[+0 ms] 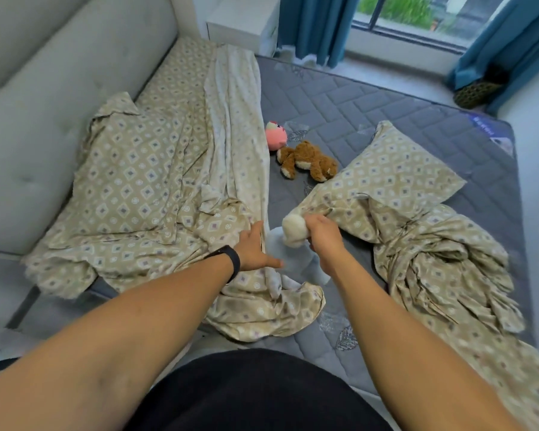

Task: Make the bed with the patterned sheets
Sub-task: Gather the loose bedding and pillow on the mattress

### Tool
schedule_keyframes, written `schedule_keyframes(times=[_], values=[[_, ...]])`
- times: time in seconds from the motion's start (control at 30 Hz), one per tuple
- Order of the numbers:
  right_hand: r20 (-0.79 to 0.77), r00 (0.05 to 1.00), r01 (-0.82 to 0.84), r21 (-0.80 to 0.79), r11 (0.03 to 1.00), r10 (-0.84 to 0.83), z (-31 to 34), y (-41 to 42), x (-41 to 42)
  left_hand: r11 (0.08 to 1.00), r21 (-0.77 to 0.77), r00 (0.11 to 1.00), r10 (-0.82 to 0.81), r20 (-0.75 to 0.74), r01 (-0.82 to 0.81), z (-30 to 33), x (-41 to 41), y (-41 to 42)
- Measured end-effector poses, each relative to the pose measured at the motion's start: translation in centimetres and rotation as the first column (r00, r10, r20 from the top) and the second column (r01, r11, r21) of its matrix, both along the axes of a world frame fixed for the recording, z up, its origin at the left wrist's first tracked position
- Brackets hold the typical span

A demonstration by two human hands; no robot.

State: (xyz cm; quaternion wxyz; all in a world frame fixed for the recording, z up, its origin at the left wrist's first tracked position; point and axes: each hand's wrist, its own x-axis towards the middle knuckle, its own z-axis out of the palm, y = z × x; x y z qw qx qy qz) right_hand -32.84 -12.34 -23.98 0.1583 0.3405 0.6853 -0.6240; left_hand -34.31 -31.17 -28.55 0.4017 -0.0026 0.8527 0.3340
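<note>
A beige diamond-patterned sheet (156, 194) lies crumpled over the left half of the grey quilted mattress (371, 101). A second bunch of the same fabric (442, 275) is heaped on the right, beside a matching pillow (395, 172). My right hand (322, 234) grips a soft toy with a white head and pale blue body (293, 244) just above the mattress. My left hand (255, 250), a black band on its wrist, rests with straight fingers on the sheet's edge, touching the toy's blue body.
A brown teddy bear (308, 161) and a pink plush (276, 135) lie mid-mattress. A padded light-grey headboard (53, 98) runs along the left. A white nightstand (243, 23), blue curtains (318, 26) and a window stand at the far end.
</note>
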Motion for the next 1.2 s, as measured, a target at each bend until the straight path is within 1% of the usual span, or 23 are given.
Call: schedule_keyframes(times=[0.07,0.1,0.13,0.2,0.3,0.4,0.47,0.57,0.63,0.7,0.77,0.83,0.87,0.93,0.97,1.0,1.03,1.1,1.13,1.2], values=[[-0.037,0.999,-0.028,-0.056,0.998,0.026,1.3,0.9,1.3,0.985,0.092,0.982,0.134,0.134,-0.147,1.0,1.2,1.3],[-0.051,0.998,-0.052,-0.085,0.995,0.047,1.9,1.5,2.0,0.972,0.127,0.965,0.169,0.202,-0.197,1.4,1.8,2.0],[-0.071,0.994,-0.089,-0.1,0.991,0.082,2.3,2.2,2.8,0.963,0.146,0.953,0.187,0.24,-0.226,1.9,2.4,2.7],[-0.129,0.98,-0.165,-0.094,0.982,0.153,2.9,3.8,4.1,0.958,0.169,0.952,0.188,0.244,-0.232,2.2,3.6,4.0],[-0.196,0.964,-0.217,-0.183,0.959,0.181,3.8,5.7,5.8,0.956,0.208,0.963,0.161,0.216,-0.206,2.5,4.7,5.6],[-0.222,0.962,-0.219,-0.266,0.939,0.162,4.7,7.3,7.1,0.957,0.232,0.967,0.123,0.223,-0.175,2.7,6.1,7.3],[-0.223,0.965,-0.203,-0.304,0.931,0.137,5.0,8.2,7.7,0.955,0.256,0.976,0.101,0.195,-0.15,2.8,6.9,8.3],[-0.25,0.964,-0.17,-0.321,0.932,0.089,6.0,9.3,8.5,0.936,0.313,0.986,0.141,0.09,-0.162,2.8,7.5,9.8],[-0.28,0.958,-0.149,-0.326,0.934,0.056,6.5,10.1,9.0,0.935,0.328,0.987,0.155,-0.036,-0.134,3.2,7.4,10.6],[-0.287,0.957,-0.131,-0.301,0.944,0.042,6.4,10.9,9.2,0.961,0.27,0.978,0.116,-0.175,-0.065,3.6,6.8,11.0],[-0.259,0.964,-0.121,-0.225,0.967,0.06,6.0,11.6,9.4,0.984,0.174,0.949,0.017,-0.314,0.039,3.4,5.6,11.2],[-0.191,0.978,-0.107,-0.107,0.988,0.085,5.2,12.4,9.7,0.984,0.06,0.886,-0.123,-0.448,0.167,4.5,4.8,11.1],[-0.149,0.982,-0.126,-0.041,0.991,0.119,4.6,12.8,10.0,0.974,0.004,0.841,-0.193,-0.506,0.226,5.5,4.6,11.0],[-0.053,0.974,-0.214,0.096,0.972,0.22,3.1,13.6,10.6,0.941,-0.101,0.728,-0.315,-0.609,0.323,6.3,3.9,10.5],[-0.015,0.97,-0.238,0.14,0.961,0.243,2.5,13.7,11.0,0.923,-0.137,0.67,-0.358,-0.65,0.361,6.5,3.6,10.2],[0.008,0.973,-0.229,0.161,0.96,0.231,2.0,13.6,11.3,0.905,-0.163,0.622,-0.391,-0.679,0.392,6.5,3.3,10.0],[0.019,0.981,-0.194,0.15,0.969,0.194,1.7,13.4,11.5,0.889,-0.18,0.576,-0.415,-0.705,0.421,6.5,3.1,9.7],[0.041,0.996,-0.076,0.019,0.997,0.075,1.5,12.6,11.6,0.872,-0.185,0.517,-0.426,-0.743,0.454,6.5,2.9,9.5],[0.068,0.997,-0.019,-0.056,0.998,0.023,1.4,12.3,11.6,0.874,-0.168,0.509,-0.411,-0.757,0.456,6.6,2.8,9.4],[0.104,0.989,0.125,-0.179,0.976,-0.108,0.6,11.9,11.3,0.889,-0.108,0.529,-0.359,-0.769,0.446,7.0,2.7,9.4]])
